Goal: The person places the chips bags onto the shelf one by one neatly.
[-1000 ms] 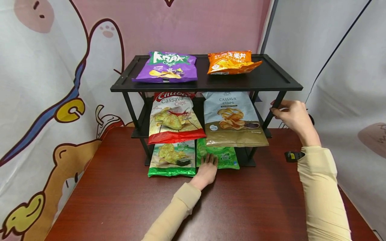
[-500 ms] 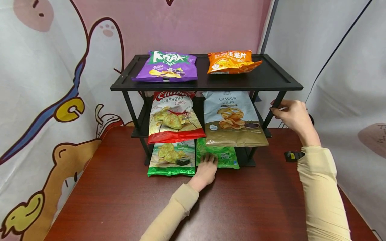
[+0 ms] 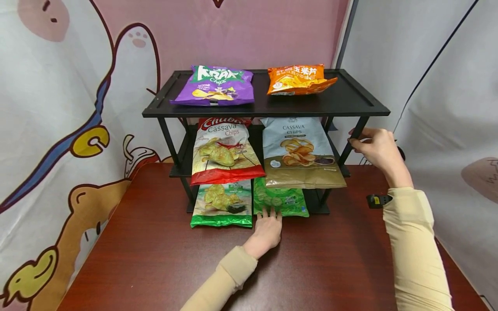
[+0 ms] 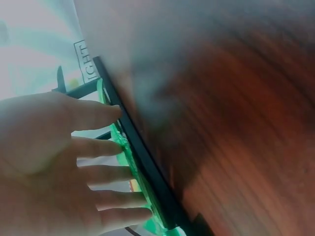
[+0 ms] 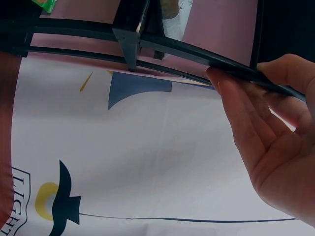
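Observation:
A black three-tier rack (image 3: pixel 272 110) stands on the table with bags of chips on each tier. My left hand (image 3: pixel 267 231) has its fingers extended at the front edge of a green chip bag (image 3: pixel 289 201) on the bottom tier; the left wrist view shows the fingertips close to that bag (image 4: pixel 129 152) and the shelf edge. My right hand (image 3: pixel 379 149) grips the rack's right front post between thumb and fingers; the right wrist view shows the same hand (image 5: pixel 275 123) around the black bar. The green bag's upper part is hidden beneath the middle tier's bags.
Beside the green bag lies a white-and-green chip bag (image 3: pixel 221 205). On the middle tier are a red-and-cream bag (image 3: pixel 227 151) and a blue-and-gold bag (image 3: pixel 299 151). A purple bag (image 3: pixel 218 86) and an orange bag (image 3: pixel 299 80) lie on top. The brown table (image 3: pixel 311 268) extends in front.
My left hand has drawn back slightly toward the front of the table, from on top of the green bag to its front edge. The right hand keeps its grip on the post.

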`<state>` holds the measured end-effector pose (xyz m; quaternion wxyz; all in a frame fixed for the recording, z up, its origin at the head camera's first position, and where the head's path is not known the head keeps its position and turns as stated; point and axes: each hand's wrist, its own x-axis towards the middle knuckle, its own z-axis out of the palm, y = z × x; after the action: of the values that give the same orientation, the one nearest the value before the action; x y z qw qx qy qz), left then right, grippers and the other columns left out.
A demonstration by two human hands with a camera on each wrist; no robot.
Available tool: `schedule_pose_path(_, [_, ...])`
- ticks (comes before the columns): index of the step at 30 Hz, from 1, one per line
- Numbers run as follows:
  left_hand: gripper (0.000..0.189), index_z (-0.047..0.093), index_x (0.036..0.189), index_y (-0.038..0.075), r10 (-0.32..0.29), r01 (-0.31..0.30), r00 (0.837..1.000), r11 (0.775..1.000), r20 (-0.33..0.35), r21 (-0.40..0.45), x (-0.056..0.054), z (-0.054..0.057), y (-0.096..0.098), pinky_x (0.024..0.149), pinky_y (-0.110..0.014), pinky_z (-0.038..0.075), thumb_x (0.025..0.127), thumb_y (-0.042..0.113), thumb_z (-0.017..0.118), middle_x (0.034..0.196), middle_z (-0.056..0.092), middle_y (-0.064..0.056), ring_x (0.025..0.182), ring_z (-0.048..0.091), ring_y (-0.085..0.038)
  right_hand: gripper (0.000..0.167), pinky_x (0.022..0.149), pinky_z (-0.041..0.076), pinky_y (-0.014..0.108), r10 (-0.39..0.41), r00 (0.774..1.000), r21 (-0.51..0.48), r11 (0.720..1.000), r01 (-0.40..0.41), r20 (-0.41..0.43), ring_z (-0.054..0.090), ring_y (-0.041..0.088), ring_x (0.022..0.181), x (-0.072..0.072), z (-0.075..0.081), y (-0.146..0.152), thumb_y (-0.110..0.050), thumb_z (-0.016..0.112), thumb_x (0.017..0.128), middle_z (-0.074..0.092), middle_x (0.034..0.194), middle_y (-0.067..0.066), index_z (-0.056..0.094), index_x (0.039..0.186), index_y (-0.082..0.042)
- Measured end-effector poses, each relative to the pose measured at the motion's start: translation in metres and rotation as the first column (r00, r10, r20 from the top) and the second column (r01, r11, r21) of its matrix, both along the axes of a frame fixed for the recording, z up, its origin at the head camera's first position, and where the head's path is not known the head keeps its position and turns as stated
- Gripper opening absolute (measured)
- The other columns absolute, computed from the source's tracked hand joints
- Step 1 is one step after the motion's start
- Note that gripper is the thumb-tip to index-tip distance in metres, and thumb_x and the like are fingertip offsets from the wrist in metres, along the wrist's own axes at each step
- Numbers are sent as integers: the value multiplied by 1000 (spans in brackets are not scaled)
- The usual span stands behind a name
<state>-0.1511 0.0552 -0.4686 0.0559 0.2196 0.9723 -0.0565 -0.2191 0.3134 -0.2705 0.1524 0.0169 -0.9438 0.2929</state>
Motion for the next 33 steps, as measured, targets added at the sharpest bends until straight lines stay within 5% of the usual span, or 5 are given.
schedule_pose_path(15, [54,45,140,14,-50,56,997,992,-62,110,-3,-4,-8,102,-43,43,90,29,59,145,46,-9,132,45,-32,31,54,39,15,-10,1000,-3,1000,10,-13,49,-18,56,1,-3,-2,-20,57,89,68,104,27,66,111,1])
schedule_pose_path(23, [33,61,120,12,-82,142,969,958,-235,249,0,0,-23,87,-36,51,90,25,61,118,65,-6,110,61,-25,33,50,39,17,-41,997,-21,999,39,-67,49,-18,55,3,-12,-2,-23,55,90,68,100,25,66,111,0])
schedule_pose_path(27, [21,65,107,13,-59,176,936,931,-346,319,3,3,-36,70,-32,53,88,23,63,100,69,-3,89,65,-20,32,48,38,15,-78,985,-20,997,75,-151,67,10,65,5,-21,-6,-24,53,92,68,102,25,66,112,-2])
schedule_pose_path(30, [18,66,104,12,-19,184,919,904,-394,386,5,6,-49,65,-33,53,88,21,63,97,70,-2,85,66,-20,30,54,51,28,-98,964,4,995,102,-248,69,38,79,10,-34,-13,-18,53,92,68,102,27,66,113,0])
schedule_pose_path(33, [19,67,106,11,41,172,907,873,-419,457,10,10,-63,67,-34,54,89,19,63,98,71,-3,87,67,-21,29,66,53,45,-144,923,8,988,157,-356,69,42,81,19,-53,-21,-13,52,92,69,101,26,66,112,2])
